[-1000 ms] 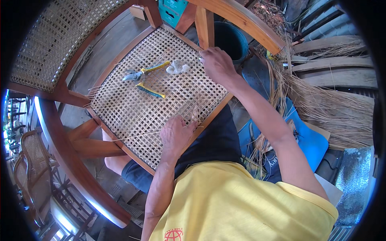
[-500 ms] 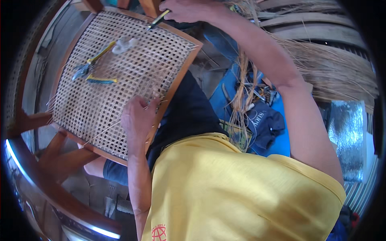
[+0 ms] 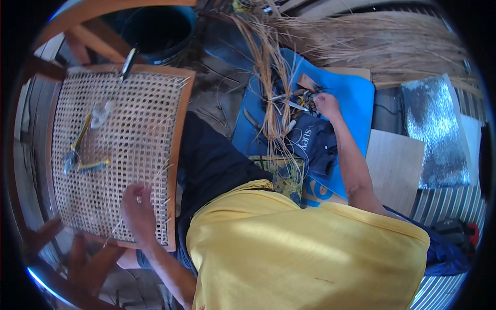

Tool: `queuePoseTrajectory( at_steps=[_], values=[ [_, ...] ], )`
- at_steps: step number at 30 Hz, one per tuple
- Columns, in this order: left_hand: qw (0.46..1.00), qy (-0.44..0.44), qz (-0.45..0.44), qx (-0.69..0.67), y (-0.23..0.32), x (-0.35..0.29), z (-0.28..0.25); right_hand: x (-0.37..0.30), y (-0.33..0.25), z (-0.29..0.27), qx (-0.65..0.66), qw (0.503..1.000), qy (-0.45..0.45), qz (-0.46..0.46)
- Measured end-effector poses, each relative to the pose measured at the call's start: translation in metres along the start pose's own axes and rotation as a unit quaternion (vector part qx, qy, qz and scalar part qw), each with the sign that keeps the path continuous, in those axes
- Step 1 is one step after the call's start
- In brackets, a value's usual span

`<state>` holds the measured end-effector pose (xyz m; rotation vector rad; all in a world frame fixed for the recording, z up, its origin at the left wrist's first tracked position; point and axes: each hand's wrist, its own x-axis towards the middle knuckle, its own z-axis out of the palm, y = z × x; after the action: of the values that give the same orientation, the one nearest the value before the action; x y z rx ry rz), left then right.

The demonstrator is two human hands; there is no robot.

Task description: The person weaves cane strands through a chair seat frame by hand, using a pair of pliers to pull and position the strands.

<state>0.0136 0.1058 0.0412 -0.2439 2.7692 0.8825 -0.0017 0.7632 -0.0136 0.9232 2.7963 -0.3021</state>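
A woven cane panel (image 3: 119, 134) in a wooden chair frame (image 3: 178, 134) lies beside my lap at the left. Over its lower right part is my left hand (image 3: 138, 212), fingers curled together; whatever they pinch is too small to make out. A thin pale strand (image 3: 114, 227) runs next to that hand. On the cane rest pliers (image 3: 77, 157) with yellow-and-blue handles and a white wad (image 3: 102, 114). A slim yellow-and-black tool (image 3: 127, 64) lies across the top rail. My right hand (image 3: 326, 106) reaches into a tool pile (image 3: 305, 98), its fingers closed, their contents hidden.
The pile lies on a blue mat (image 3: 356, 103), along with a bundle of cane strands (image 3: 274, 93) and a dark cloth (image 3: 320, 147). Long fibres (image 3: 382, 44) spread behind. A dark bucket (image 3: 160, 33) stands beyond the panel; a silvery sheet (image 3: 434, 132) is at right.
My right hand has left the slim tool by the top rail and moved right to the tool pile. The view has turned right; my left hand stays over the panel's lower right.
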Motion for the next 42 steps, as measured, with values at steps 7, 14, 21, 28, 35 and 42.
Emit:
queuePoseTrajectory(
  at_steps=[7, 14, 21, 28, 35, 42],
  values=[
    [0.991, -0.066, -0.093, 0.074, -0.028, -0.012, -0.036, -0.001, 0.094, -0.006, -0.057, 0.994, 0.077, 0.061],
    [0.989, 0.011, -0.148, 0.026, -0.04, -0.017, -0.051, 0.007, 0.076, -0.039, 0.011, 0.997, 0.074, 0.024],
    [0.985, 0.062, -0.159, 0.019, -0.045, -0.031, -0.047, 0.033, 0.071, 0.014, 0.117, 0.984, -0.098, 0.096],
    [0.981, 0.085, -0.169, 0.037, -0.057, -0.047, -0.054, 0.069, 0.08, 0.076, 0.104, 0.944, -0.089, 0.3],
    [0.979, 0.092, -0.179, 0.026, -0.056, -0.055, -0.049, 0.089, 0.107, 0.12, 0.094, 0.952, 0.093, 0.277],
    [0.978, 0.101, -0.184, 0.002, -0.06, -0.057, -0.049, 0.055, 0.092, 0.065, 0.096, 0.97, -0.024, 0.221]
  ],
)
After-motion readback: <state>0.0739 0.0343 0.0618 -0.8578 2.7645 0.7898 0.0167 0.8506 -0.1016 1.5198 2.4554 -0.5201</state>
